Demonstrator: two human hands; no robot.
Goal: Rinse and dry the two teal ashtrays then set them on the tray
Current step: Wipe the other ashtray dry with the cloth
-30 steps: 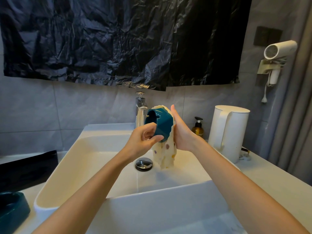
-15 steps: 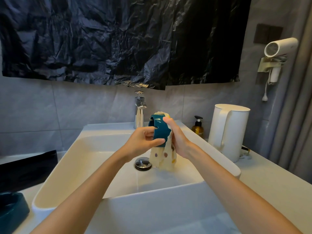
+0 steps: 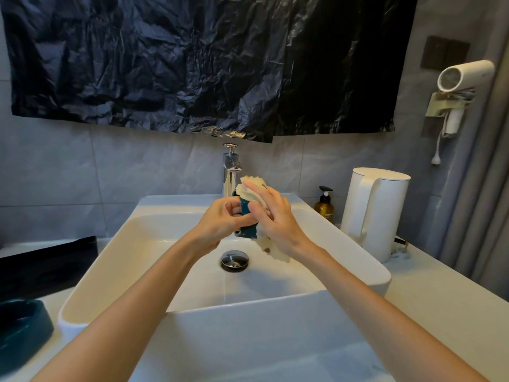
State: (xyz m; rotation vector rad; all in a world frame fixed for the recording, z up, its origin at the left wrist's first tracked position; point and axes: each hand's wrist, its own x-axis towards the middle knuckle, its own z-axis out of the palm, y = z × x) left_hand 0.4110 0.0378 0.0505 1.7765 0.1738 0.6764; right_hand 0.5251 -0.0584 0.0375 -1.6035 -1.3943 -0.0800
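The left hand (image 3: 220, 223) curls its fingers and thumb round the near edge of a teal glazed ashtray (image 3: 247, 230), which is held on its side in the middle of the frame, above the basin. The right hand (image 3: 279, 223) holds a cream spotted cloth (image 3: 252, 187) against the ashtray's far side, fingers stretched over the fabric and the thumb laid on the teal wall. The cloth's loose end hangs below that hand.

Beneath both hands lies a white rectangular ceramic sink (image 3: 381, 275) with a round chrome drain plug (image 3: 234, 260), and a chrome tap (image 3: 230, 172) stands behind the ashtray.

At the lower left edge a second teal ashtray (image 3: 22, 326) sits upright, with a flat black tray (image 3: 46, 263) just above it; whether they touch cannot be told.

On the right stand a small amber pump bottle (image 3: 325, 206) and a tall white kettle (image 3: 374, 213). A white hair dryer (image 3: 462, 75) hangs at the upper right. Crumpled black plastic sheeting (image 3: 192, 64) covers the wall along the top.
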